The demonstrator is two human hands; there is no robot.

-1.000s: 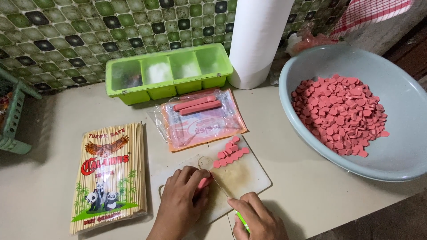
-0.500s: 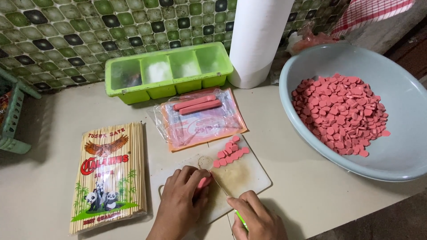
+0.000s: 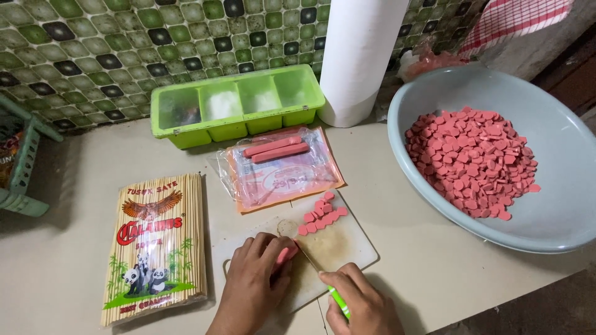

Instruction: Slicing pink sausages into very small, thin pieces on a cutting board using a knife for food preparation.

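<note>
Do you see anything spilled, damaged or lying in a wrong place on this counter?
Nothing stands out. The cut slices lie together on the cutting board, none on the counter. The left hand holds the sausage, the right hand the knife.

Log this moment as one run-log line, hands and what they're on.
left hand: pins pink sausage on cutting board | right hand: holds green-handled knife | cut slices on board

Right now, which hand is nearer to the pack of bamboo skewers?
Left. The left hand lies just beside the skewer pack; the right hand is farther away, holding the knife.
</note>
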